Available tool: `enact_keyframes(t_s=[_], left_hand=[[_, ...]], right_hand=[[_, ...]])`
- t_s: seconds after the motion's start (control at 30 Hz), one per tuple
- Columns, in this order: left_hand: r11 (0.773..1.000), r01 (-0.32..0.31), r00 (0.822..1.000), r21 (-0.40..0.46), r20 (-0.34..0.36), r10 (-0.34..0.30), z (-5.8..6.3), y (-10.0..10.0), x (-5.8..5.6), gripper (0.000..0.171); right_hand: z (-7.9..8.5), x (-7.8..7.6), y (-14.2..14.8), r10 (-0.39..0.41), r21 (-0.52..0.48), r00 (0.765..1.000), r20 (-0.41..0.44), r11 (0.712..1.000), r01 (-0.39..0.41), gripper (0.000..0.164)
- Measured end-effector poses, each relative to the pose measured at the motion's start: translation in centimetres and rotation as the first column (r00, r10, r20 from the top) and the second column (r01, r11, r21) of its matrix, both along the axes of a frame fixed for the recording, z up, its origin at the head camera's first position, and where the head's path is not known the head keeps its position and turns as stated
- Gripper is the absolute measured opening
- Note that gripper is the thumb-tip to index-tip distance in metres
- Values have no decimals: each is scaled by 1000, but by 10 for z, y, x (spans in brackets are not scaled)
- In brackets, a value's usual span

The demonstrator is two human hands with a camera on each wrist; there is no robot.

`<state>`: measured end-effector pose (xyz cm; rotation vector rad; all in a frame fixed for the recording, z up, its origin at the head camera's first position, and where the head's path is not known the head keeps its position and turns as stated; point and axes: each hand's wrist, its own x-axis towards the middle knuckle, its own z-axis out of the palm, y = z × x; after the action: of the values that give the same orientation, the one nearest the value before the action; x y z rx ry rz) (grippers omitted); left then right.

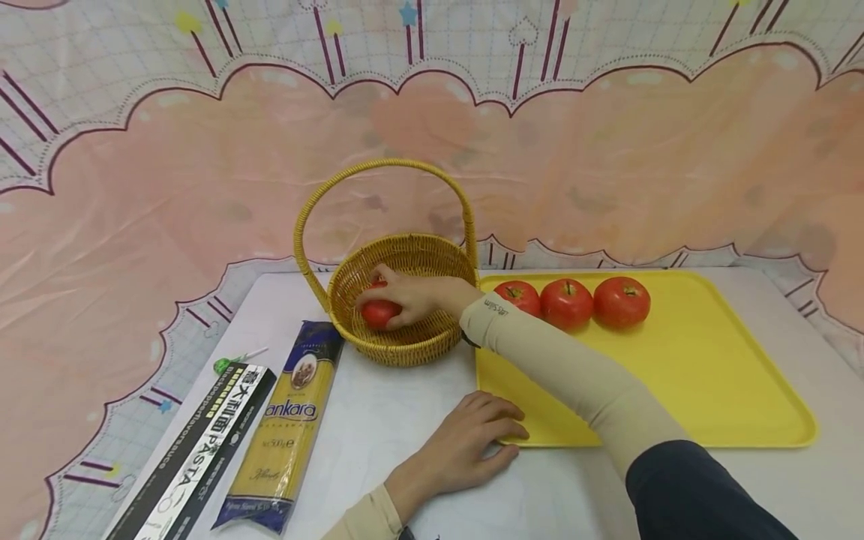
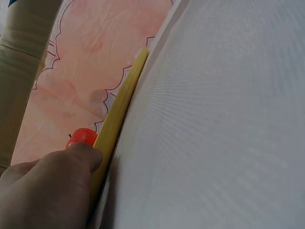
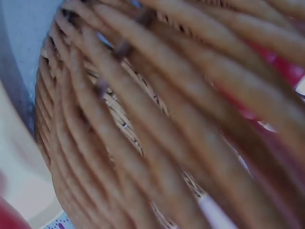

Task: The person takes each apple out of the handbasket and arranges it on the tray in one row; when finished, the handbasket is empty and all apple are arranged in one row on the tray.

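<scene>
Inside a yellow wicker basket (image 1: 405,352) with a tall hoop handle, my right hand (image 1: 405,296) grips a red tomato (image 1: 378,315), thumb and fingers around it. The right wrist view is filled by the basket's woven strands (image 3: 124,124), with red showing between them. My left hand (image 1: 466,442) rests at the near left corner of a yellow tray (image 1: 709,375), fingers loosely spread over its rim. In the left wrist view the thumb (image 2: 86,155) lies right at that rim. Three more tomatoes (image 1: 567,304) sit in a row along the tray's far left part.
Left of the basket lies a pasta packet (image 1: 283,427) in clear and blue wrapping. Beside it is a long black-and-white pasta box (image 1: 202,450), with a small green-topped item (image 1: 223,365) at its far end. A patterned pink cloth (image 1: 270,165) hangs behind the white table (image 1: 378,420).
</scene>
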<state>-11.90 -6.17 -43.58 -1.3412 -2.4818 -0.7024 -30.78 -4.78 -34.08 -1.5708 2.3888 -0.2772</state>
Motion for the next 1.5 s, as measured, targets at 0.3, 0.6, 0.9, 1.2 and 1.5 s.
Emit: enact_keyframes(t_s=[0.3,0.6,0.9,1.2,1.5], left_hand=[[1000,4,1000,5,4,-4,-2,0,0,17],[1000,5,1000,-3,1,-5,-2,0,-1,17],[1000,5,1000,5,7,-5,-1,0,-1,17],[1000,7,1000,11,4,-7,-2,0,0,17],[1000,5,1000,-2,14,-5,-2,-1,-2,18]], right_hand=[[-3,-2,6,55,-33,998,-14,998,-55,52],[-7,-2,23,7,-97,1000,-1,995,-7,54],[1,6,39,-18,-220,1000,24,975,23,51],[7,14,53,-59,-318,998,16,946,61,54],[3,18,65,-76,-453,997,-5,889,65,54]])
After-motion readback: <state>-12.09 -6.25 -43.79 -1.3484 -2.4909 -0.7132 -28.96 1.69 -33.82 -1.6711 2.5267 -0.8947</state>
